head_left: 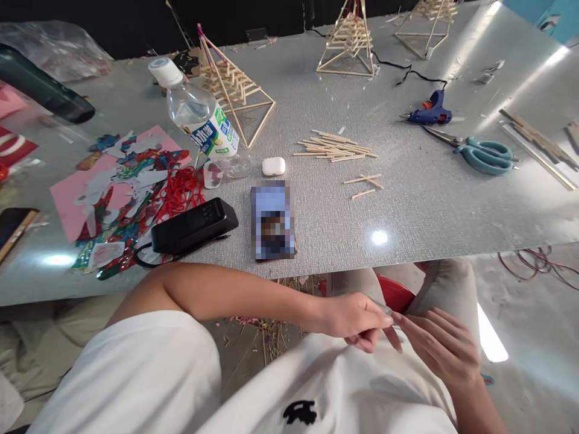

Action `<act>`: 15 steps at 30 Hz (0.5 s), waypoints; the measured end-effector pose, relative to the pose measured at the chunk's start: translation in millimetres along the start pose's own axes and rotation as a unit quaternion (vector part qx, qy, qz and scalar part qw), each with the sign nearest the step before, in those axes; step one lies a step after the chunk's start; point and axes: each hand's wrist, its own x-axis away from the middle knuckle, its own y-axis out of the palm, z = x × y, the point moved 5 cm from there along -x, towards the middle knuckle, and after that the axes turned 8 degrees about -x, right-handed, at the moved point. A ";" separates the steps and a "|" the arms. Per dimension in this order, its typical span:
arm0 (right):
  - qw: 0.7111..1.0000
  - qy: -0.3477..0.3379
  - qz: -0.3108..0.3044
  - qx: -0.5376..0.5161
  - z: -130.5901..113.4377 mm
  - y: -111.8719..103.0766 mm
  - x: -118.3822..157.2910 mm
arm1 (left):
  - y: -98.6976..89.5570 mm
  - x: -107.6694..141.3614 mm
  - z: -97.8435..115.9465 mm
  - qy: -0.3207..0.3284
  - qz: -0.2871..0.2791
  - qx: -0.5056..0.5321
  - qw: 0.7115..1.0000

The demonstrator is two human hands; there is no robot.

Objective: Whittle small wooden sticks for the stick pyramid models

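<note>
Over my lap, below the table's front edge, my two hands meet at the fingertips. My left hand [355, 322] is closed in a pinch, its thumb and forefinger pressed together beside the other hand's fingertips. My right hand [446, 346] reaches in from the right with its back up, its forefinger drawn to the same spot and the other fingers bent. Whatever sits between the fingertips is too small or hidden to make out. On the table ahead lie a pile of thin wooden sticks [335, 146] and a few loose short sticks [364, 181].
Near the edge are a phone [274, 220], a white earbud case [274, 166] and a black device [194, 226]. A plastic bottle [203, 117] stands by a stick pyramid [244, 90]. Right are blue scissors [484, 155] and a glue gun [432, 110]. Red string [181, 190] lies left.
</note>
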 end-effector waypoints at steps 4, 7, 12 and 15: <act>1.000 -0.011 -0.007 0.028 -2.6 1.2 0.6 | 2.3 0.8 -0.1 -0.046 -0.032 0.067 0.996; 0.999 -0.013 0.009 0.037 -3.2 0.8 3.0 | 4.2 2.2 2.7 -0.045 -0.055 0.078 0.994; 0.999 -0.009 -0.007 0.046 -6.7 3.2 4.8 | 3.6 4.4 4.3 -0.032 -0.029 0.029 0.999; 0.998 -0.002 -0.008 0.058 -9.6 4.8 3.3 | 3.5 5.3 3.7 -0.035 -0.015 -0.003 0.999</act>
